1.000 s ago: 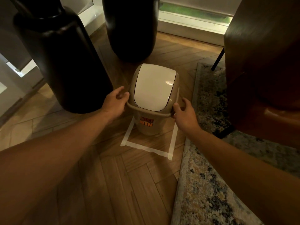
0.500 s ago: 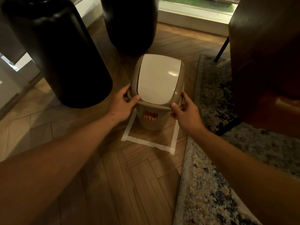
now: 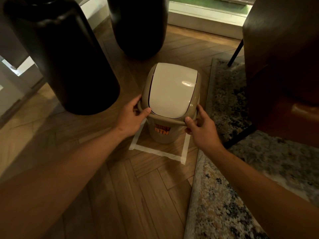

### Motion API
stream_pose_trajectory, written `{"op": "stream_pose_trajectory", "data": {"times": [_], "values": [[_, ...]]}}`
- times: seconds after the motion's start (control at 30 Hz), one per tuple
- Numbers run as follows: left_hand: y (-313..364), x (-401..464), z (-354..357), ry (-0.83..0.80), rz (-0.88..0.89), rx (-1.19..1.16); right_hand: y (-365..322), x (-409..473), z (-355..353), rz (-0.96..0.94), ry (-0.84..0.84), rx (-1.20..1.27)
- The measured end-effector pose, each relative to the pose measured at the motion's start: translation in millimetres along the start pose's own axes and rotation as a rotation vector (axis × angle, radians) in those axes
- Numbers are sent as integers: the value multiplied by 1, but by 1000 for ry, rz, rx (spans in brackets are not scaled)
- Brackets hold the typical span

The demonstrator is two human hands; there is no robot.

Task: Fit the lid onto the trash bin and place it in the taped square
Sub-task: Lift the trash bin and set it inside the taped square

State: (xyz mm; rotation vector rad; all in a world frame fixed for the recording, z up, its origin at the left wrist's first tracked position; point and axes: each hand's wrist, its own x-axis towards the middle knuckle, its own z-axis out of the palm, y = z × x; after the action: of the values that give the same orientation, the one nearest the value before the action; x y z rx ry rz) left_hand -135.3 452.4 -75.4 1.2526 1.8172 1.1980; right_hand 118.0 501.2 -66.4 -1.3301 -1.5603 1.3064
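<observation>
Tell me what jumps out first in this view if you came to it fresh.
The tan trash bin with its white swing lid sits mid-frame inside a taped square on the wood floor. Both hands grip the lid's rim, the left hand and the right hand. A big black vase looms at left, a patterned rug lies at right.

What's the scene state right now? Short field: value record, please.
bin: beige trash bin, upright on the wood floor, orange label facing camera
lid: white swing lid seated on top
taped square: white tape, bin base inside it
left hand: gripping lid rim, left side
right hand: gripping lid rim, right side
nearby: two tall black vases, patterned rug to the right
</observation>
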Motion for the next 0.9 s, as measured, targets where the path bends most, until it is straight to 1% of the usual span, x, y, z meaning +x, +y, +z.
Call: {"op": "stream_pose_trajectory", "data": {"times": [0.1,0.17,0.2,0.27,0.33,0.43,0.53,0.63,0.9], "values": [[3,-2,0,5,10,44,-3,-2,-2,5,-3,-76],[7,-3,-3,-9,29,114,-4,-5,-4,-38,28,-225],[8,-3,-5,-1,48,176,-5,-6,-4,-96,51,-334],[11,-2,-9,-6,108,286,-13,-4,-5,-283,48,-509],[19,1,-13,-84,195,332,-21,2,-6,-434,-14,-630],[29,6,-12,-177,250,344,-23,10,-3,-511,-93,-763],[29,8,-8,-165,219,319,-17,11,-2,-495,-90,-754],[26,5,-4,-130,231,339,-13,11,-7,-506,-62,-715],[24,3,-5,-116,228,346,-12,10,-12,-514,-46,-745]]}}
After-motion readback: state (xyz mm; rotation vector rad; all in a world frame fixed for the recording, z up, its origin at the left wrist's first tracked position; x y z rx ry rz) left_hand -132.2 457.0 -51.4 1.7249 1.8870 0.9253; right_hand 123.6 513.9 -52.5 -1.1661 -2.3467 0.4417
